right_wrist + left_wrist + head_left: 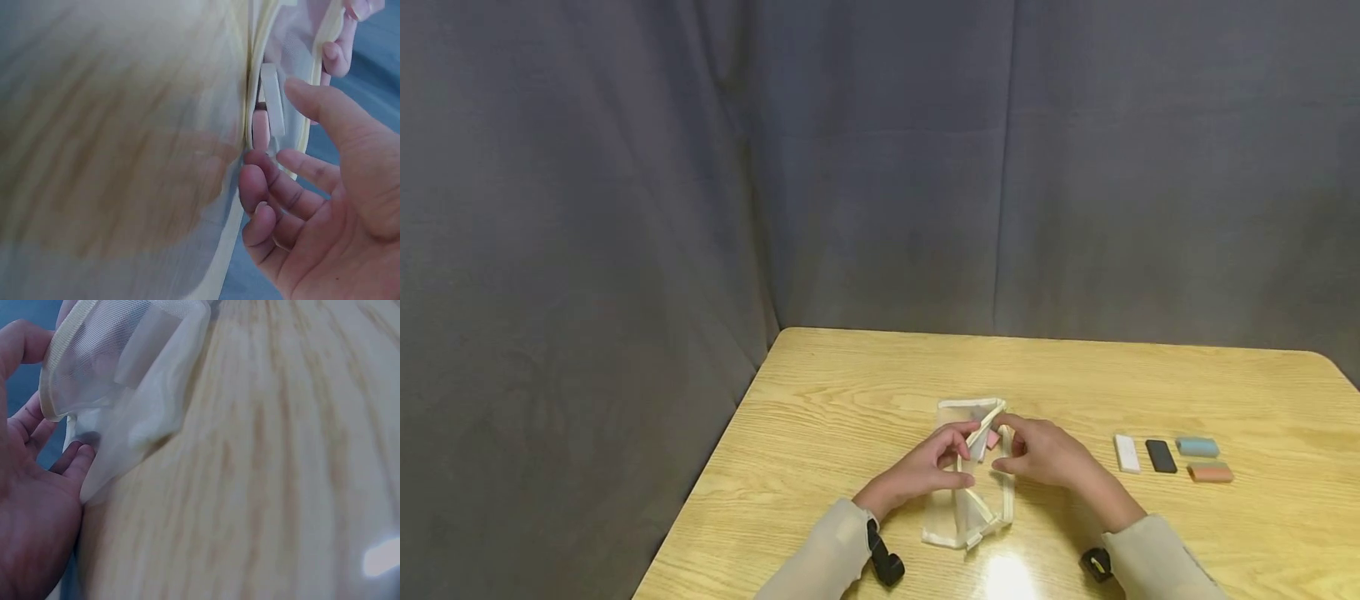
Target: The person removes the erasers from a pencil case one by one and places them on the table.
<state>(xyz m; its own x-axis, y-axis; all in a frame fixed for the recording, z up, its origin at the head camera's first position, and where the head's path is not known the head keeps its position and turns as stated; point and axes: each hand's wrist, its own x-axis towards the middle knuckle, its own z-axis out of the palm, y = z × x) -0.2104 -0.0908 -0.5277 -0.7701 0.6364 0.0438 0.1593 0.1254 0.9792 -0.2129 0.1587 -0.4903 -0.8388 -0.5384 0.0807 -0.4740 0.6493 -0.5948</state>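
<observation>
The pouch (987, 487) at lower centre, gripped by the left fingers (955, 430), already holds a pink block (261, 130) and a white block (272, 100), the right fingers (1017, 424) are parted at its mouth, and four others (1161, 456) at right seemingly remain.

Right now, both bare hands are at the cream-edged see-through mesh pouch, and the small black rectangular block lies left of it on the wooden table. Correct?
One slip: the black block lies right of the mesh pouch, not left, as the head view shows. The rest holds.
</observation>
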